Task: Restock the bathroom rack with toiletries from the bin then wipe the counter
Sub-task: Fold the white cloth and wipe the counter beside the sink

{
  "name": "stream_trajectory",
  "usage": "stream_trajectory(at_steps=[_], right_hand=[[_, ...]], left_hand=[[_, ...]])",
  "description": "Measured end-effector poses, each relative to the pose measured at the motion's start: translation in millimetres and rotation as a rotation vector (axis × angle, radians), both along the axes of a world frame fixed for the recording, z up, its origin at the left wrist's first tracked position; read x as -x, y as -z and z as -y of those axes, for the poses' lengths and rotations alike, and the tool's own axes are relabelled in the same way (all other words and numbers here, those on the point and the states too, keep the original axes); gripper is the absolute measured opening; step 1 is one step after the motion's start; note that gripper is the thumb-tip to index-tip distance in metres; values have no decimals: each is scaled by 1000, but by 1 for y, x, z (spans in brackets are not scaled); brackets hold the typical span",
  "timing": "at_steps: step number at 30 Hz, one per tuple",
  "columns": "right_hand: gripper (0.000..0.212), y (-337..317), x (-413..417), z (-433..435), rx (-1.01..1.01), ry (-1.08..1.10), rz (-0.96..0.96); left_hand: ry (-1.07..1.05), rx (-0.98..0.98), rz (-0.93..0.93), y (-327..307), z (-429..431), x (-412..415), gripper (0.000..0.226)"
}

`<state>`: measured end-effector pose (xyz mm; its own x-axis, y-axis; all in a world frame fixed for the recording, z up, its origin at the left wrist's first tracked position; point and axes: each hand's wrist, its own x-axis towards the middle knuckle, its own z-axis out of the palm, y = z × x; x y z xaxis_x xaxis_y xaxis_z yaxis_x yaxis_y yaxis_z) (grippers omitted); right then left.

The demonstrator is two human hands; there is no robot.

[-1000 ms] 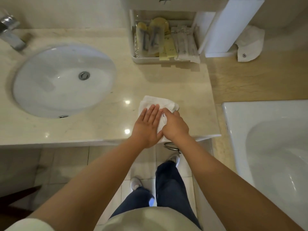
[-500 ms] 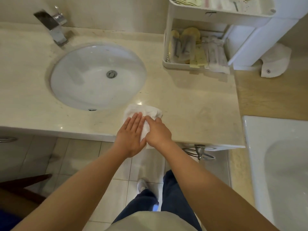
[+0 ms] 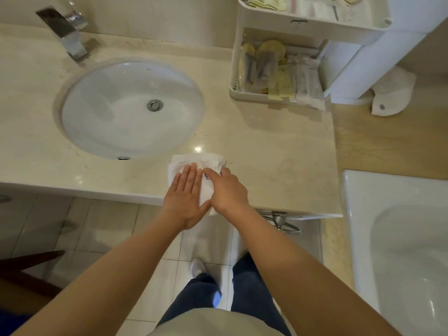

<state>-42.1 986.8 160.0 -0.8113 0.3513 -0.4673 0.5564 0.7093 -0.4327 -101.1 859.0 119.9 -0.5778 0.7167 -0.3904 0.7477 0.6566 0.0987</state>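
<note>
A white cloth (image 3: pixel 194 163) lies near the front edge of the beige counter (image 3: pixel 278 151), just right of the sink (image 3: pixel 131 107). My left hand (image 3: pixel 186 197) presses flat on the cloth with straight fingers. My right hand (image 3: pixel 228 190) grips the cloth's right side with curled fingers, touching the left hand. At the back right stands the white two-tier rack (image 3: pixel 274 99). Its lower tray holds several wrapped toiletries (image 3: pixel 266 66), and more packets lie in the upper tray (image 3: pixel 312 8). No bin is in view.
A chrome faucet (image 3: pixel 65 32) stands behind the sink. To the right is a white bathtub (image 3: pixel 400 238), with a white folded item (image 3: pixel 392 93) on the ledge behind it. A metal towel ring (image 3: pixel 281 221) hangs under the counter. Tiled floor lies below.
Both hands have slid the cloth leftwards along the counter's front edge, from near its right end to beside the sink. The view has shifted with them.
</note>
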Motion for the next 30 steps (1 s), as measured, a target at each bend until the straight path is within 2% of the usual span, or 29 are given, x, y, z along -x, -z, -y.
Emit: stream_trajectory(at_steps=[5, 10, 23, 30], right_hand=[[68, 2, -39, -49, -19, 57, 4], [71, 2, -74, -96, -39, 104, 21], [72, 1, -158, -191, -88, 302, 70], [69, -8, -197, -219, -155, 425, 132]], left_hand=[[49, -65, -21, 10, -52, -29, 96], [84, -106, -20, 10, -102, -59, 85], [297, -65, -44, 10, -220, -123, 88], [395, -30, -16, 10, -267, -162, 80]])
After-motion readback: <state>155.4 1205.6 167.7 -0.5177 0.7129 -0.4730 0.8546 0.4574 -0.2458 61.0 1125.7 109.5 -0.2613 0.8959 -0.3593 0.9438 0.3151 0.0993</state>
